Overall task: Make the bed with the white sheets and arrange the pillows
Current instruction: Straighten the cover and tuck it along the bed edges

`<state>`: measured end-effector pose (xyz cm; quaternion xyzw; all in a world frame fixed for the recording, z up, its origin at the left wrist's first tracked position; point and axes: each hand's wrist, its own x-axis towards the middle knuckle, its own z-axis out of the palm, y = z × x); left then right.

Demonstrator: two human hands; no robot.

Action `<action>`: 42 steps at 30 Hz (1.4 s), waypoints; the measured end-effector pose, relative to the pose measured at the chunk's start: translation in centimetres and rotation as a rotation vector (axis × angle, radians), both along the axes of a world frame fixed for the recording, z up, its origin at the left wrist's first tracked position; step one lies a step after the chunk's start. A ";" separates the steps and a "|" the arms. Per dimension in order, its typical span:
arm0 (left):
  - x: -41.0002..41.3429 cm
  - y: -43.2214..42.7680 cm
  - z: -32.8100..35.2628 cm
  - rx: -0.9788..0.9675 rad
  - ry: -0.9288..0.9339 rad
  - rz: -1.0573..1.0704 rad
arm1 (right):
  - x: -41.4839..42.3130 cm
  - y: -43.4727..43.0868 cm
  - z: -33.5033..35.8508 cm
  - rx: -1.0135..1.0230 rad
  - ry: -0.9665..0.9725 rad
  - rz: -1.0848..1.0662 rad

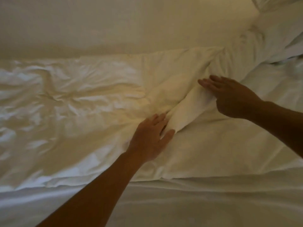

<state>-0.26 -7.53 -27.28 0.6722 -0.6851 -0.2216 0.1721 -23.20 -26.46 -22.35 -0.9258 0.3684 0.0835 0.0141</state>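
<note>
Grip of the left hand: spread, palm down, fingers nearly straight and thumb set apart. The near end of a raised fold lies in the gap between thumb and fingers; whether they squeeze it cannot be told. Grip of the right hand: flat, fingers straight and side by side, pressed on the far end of the same fold, holding nothing. The fold runs on a slant between the two hands and belongs to the white sheet. This sheet is spread across the bed, heavily creased to the left of the hands and smoother to the right. Its near edge lies parallel to the bed's near side, with a smooth strip of bed showing below it. At the far right edge is a pale, blurred corner, apparently a pillow, well apart from both hands.
</note>
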 end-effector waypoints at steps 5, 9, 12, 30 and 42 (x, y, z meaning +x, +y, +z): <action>-1.7 0.8 -2.1 0.243 -0.179 -0.005 | -1.6 1.0 0.0 -0.267 0.133 -0.003; -2.3 2.1 -1.4 0.081 -0.326 -0.084 | -3.6 1.4 1.5 -0.226 0.432 0.082; -3.4 3.3 -0.6 -0.031 -0.341 -0.072 | -5.7 3.2 3.2 -0.162 0.533 0.158; -3.6 9.1 -3.5 -0.153 -0.404 -0.216 | -13.6 13.9 -3.8 -0.189 -0.231 -0.034; -4.0 9.9 -5.3 -0.216 -0.334 -0.212 | -16.3 15.7 -6.6 -0.042 -0.243 -0.162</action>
